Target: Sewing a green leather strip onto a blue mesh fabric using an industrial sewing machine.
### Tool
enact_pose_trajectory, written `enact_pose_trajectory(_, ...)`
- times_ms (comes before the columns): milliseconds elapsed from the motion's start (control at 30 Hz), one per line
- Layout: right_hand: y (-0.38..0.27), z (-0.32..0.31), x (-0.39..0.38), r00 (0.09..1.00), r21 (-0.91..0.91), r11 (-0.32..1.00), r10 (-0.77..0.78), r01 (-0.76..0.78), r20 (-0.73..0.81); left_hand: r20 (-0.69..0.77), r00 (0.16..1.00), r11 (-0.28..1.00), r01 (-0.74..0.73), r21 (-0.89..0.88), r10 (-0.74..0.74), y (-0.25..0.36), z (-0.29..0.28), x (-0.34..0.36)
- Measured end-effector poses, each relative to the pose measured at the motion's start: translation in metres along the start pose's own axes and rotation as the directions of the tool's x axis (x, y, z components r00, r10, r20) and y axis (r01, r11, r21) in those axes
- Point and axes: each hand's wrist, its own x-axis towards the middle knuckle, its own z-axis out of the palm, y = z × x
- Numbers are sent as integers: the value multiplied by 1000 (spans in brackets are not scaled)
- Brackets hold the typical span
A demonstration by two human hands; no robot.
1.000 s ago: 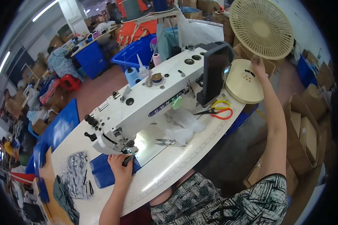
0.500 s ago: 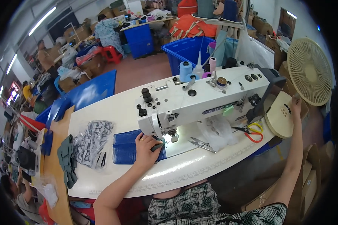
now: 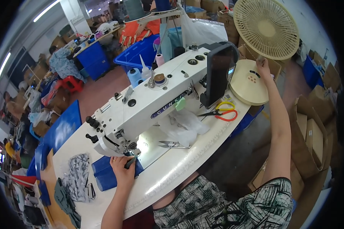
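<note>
At the white sewing machine (image 3: 141, 103), my left hand (image 3: 121, 166) pinches a small dark piece (image 3: 130, 162) on blue mesh fabric (image 3: 102, 173), beside the presser foot (image 3: 135, 152). My right hand (image 3: 263, 65) reaches to the cream fan's neck, its fingers curled above the round fan base (image 3: 248, 89), below the fan head (image 3: 265, 28); what they grip is unclear. Red and yellow handled scissors (image 3: 225, 114) and thread snips (image 3: 172, 145) lie on the table, with white plastic (image 3: 179, 129) nearby. A bag of grey-and-white pieces (image 3: 74, 179) and dark grey-green fabric (image 3: 65, 200) lie at the left.
Cardboard boxes (image 3: 309, 137) stand by my right arm. A blue bin (image 3: 126, 55) and thread cones (image 3: 135, 76) are behind the machine. Blue panels (image 3: 63, 126) edge the left side. A person in patterned blue (image 3: 61, 65) works at a far bench.
The view swung up toward the room half a second ago and has returned to about where it was. My hands appear to stay in the same places on the fabric and fan.
</note>
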Motion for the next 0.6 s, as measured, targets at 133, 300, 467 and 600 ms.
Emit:
enact_pose_trajectory(133, 1, 1, 0, 999, -15, 1000, 9, -9, -31, -45, 998, 999, -49, 14, 50, 1, 2, 1)
enact_pose_trajectory(300, 0, 2, -1, 999, 14, 999, -38, 38, -27, -43, 998, 999, -44, 3, 44, 2, 1, 2)
enact_pose_trajectory(467, -7, 0, -6, 999, 1, 999, -42, 42, -23, -43, 998, 999, -38, 8, 38, 2, 0, 1)
enact_pose_trajectory(600, -12, -1, -11, 999, -22, 1000, 4, -5, -38, -36, 999, 999, -40, 6, 41, 2, 1, 2)
